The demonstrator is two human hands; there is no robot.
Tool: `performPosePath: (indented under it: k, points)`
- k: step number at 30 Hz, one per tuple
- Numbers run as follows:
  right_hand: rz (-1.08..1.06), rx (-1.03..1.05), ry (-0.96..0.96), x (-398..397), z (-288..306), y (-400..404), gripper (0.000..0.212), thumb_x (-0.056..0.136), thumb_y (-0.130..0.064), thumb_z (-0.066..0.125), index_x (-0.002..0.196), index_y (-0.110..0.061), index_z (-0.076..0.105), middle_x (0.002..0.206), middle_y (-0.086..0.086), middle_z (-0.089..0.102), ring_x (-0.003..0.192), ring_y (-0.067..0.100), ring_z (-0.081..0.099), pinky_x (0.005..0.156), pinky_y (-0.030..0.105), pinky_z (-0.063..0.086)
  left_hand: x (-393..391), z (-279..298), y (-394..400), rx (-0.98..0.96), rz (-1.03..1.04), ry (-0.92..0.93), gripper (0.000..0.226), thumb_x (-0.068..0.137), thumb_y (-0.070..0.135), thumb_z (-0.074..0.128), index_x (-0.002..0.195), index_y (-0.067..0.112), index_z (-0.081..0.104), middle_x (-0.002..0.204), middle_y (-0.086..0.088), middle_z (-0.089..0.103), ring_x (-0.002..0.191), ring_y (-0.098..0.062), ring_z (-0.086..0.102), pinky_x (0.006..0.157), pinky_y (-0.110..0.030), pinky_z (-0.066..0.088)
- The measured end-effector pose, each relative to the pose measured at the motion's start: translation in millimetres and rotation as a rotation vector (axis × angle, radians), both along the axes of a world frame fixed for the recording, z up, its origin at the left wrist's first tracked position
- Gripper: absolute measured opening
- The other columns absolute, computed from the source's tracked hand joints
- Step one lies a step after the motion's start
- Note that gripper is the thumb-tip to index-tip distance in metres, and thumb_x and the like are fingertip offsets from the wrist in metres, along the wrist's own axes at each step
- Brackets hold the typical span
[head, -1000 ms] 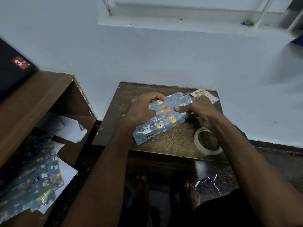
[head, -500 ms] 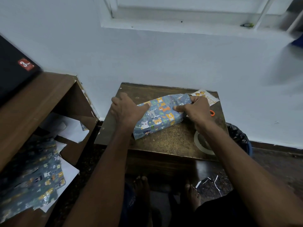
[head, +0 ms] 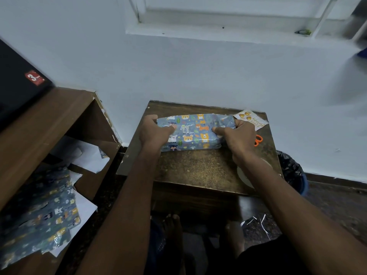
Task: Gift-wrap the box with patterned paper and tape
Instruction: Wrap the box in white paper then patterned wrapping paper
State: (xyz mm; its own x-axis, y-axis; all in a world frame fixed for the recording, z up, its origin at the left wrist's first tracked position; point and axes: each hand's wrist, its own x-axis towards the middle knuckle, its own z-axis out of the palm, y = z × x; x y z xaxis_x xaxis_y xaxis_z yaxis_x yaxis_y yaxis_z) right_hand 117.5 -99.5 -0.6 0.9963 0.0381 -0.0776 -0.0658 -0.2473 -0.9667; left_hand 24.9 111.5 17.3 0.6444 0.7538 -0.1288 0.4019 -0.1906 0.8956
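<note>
Both hands clasp the wrapped box point(head: 193, 132) near the table's point(head: 198, 169) far edge, left hand point(head: 154, 132) and right hand point(head: 237, 135) gripping opposite ends; pressing the end flaps flat should keep folds crisp.

A plain room in a home, by the look of it: a painted white wall point(head: 198, 72) under a window sill point(head: 218, 34), a small worn wooden counter point(head: 198, 169), an open wooden shelf unit point(head: 49, 120) stuffed with paper, bare feet point(head: 172, 225) on the dark floor.

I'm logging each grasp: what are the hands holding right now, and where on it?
Both hold the wrapped box: left hand grips its left end, right hand its right end, thumbs on top.
</note>
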Motion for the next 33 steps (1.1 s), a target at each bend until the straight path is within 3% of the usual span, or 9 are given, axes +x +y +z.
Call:
performPosePath:
  k: [9, 13, 17, 20, 23, 27, 30, 33]
  points:
    - [0.05, 0.034, 0.019, 1.2, 8.3, -5.1, 0.02, 0.073, -0.016, 0.092, 0.084, -0.024, 0.077, 0.081, -0.004, 0.08, 0.073, 0.017, 0.078, 0.06, 0.034, 0.062, 1.3, -1.7, 4.0, -0.042, -0.011, -0.056, 0.064, 0.08, 0.023, 0.092, 0.136, 0.015, 0.061, 0.126, -0.008, 0.063, 0.113, -0.031, 0.068, 0.098, -0.049, 0.059]
    - [0.078, 0.025, 0.03, 1.9, 9.1, -7.3, 0.02, 0.072, -0.017, 0.092, 0.088, -0.019, 0.079, 0.083, -0.004, 0.081, 0.074, 0.015, 0.078, 0.064, 0.034, 0.063, 1.9, -0.5, 3.6, 0.022, -0.034, -0.078, 0.059, 0.087, 0.02, 0.087, 0.138, 0.015, 0.057, 0.12, -0.002, 0.057, 0.113, -0.027, 0.066, 0.096, -0.044, 0.059]
    - [0.117, 0.031, 0.078, 4.9, 9.0, -8.1, 0.024, 0.072, -0.016, 0.092, 0.093, -0.014, 0.08, 0.086, -0.003, 0.081, 0.077, 0.015, 0.079, 0.063, 0.03, 0.058, 3.0, 0.7, 5.3, 0.04, -0.031, -0.082, 0.054, 0.091, 0.02, 0.083, 0.137, 0.015, 0.055, 0.119, 0.0, 0.055, 0.106, -0.02, 0.062, 0.084, -0.032, 0.056]
    - [0.119, 0.002, 0.099, 7.0, 8.0, -8.6, 0.02, 0.076, -0.018, 0.09, 0.091, -0.012, 0.079, 0.087, -0.002, 0.081, 0.078, 0.014, 0.078, 0.062, 0.029, 0.055, 3.2, 2.3, 5.1, 0.031, -0.022, -0.069, 0.054, 0.091, 0.022, 0.082, 0.136, 0.016, 0.054, 0.118, 0.001, 0.054, 0.107, -0.021, 0.063, 0.087, -0.036, 0.058]
    - [0.109, -0.013, 0.102, 8.7, 6.8, -8.8, 0.015, 0.079, -0.018, 0.089, 0.085, -0.011, 0.076, 0.085, -0.001, 0.081, 0.077, 0.014, 0.078, 0.058, 0.028, 0.054, 3.9, 3.9, 5.0, 0.006, -0.005, -0.04, 0.053, 0.091, 0.021, 0.08, 0.137, 0.014, 0.054, 0.115, 0.002, 0.054, 0.102, -0.019, 0.062, 0.072, -0.029, 0.053]
    - [0.101, 0.028, 0.161, 8.3, 6.3, -6.0, 0.031, 0.082, -0.013, 0.086, 0.104, 0.005, 0.073, 0.088, 0.005, 0.081, 0.072, 0.013, 0.078, 0.053, 0.025, 0.058, 4.5, 3.9, 5.0, -0.02, -0.014, -0.038, 0.045, 0.093, 0.018, 0.078, 0.132, 0.013, 0.055, 0.108, 0.003, 0.053, 0.082, -0.01, 0.058, 0.057, -0.02, 0.043]
    - [0.1, 0.01, 0.162, 8.3, 6.9, -4.9, 0.03, 0.082, -0.014, 0.086, 0.104, 0.003, 0.074, 0.089, 0.005, 0.08, 0.076, 0.016, 0.078, 0.062, 0.031, 0.061, 3.2, 4.6, 3.5, -0.03, -0.024, -0.043, 0.038, 0.094, 0.017, 0.077, 0.124, 0.017, 0.055, 0.102, 0.003, 0.052, 0.082, -0.011, 0.057, 0.059, -0.023, 0.046]
    - [0.089, -0.003, 0.153, 8.0, 7.8, -4.9, 0.024, 0.081, -0.014, 0.087, 0.1, -0.003, 0.076, 0.091, 0.004, 0.08, 0.079, 0.017, 0.078, 0.069, 0.035, 0.063, 2.4, 5.6, 3.3, -0.032, -0.019, -0.045, 0.044, 0.093, 0.018, 0.079, 0.13, 0.014, 0.057, 0.106, 0.002, 0.052, 0.093, -0.016, 0.059, 0.075, -0.029, 0.052]
